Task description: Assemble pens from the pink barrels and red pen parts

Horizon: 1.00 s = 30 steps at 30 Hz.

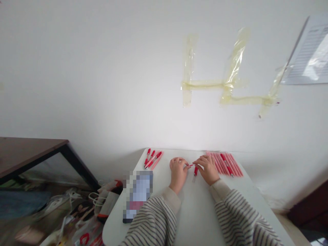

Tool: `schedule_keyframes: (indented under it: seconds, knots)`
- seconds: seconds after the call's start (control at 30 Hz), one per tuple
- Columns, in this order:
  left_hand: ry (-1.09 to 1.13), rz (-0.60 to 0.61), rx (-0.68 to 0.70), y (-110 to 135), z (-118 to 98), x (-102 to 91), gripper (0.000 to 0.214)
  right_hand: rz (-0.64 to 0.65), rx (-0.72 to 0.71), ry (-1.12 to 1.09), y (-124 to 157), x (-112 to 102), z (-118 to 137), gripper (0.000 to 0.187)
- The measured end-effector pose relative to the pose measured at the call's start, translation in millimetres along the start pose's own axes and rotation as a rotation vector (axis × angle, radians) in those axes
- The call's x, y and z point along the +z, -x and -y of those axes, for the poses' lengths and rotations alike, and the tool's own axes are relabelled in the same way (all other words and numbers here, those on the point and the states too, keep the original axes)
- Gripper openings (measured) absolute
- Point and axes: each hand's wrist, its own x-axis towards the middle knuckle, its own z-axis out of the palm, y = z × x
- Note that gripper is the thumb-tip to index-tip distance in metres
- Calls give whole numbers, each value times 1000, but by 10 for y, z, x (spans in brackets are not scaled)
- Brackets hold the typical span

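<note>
Over the white table [194,212], both hands are close together, fingertips nearly meeting. My left hand [177,172] is closed in a pinch on a thin red pen part [191,165]. The fingers of my right hand [208,171] pinch at its other end; exactly what they hold there is too small to make out. Just below the fingertips lies a red pen piece with a clear end [195,173]. Beside my right hand is a row of pink pens [234,164] with a red pen [227,165] among them. Several red and pink pens [153,159] lie at the far left corner.
A blurred-out, phone-shaped object [139,196] lies near my left sleeve. The white wall [115,85] rises behind the table, with yellowed tape [205,84] on it. At left are a brown desk [33,150] and bags [107,201] on the floor.
</note>
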Motion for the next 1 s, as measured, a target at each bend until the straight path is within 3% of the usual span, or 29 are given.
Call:
schedule_keyframes:
  seconds: [0.23,0.5,0.8,1.0]
  knots:
    - [27,-4,6,9,-22,-22,11,33,-7,-47,-3,20,-3,21]
    - [76,-22,31,1,0,-10,10,-16,30,-36,16,61,32,16]
    - [109,-25,54,-13,34,16,6,-48,-4,-61,4,190,-106,12]
    - [95,-9,76,-1,59,29,14,-74,-18,-86,1,239,-184,13]
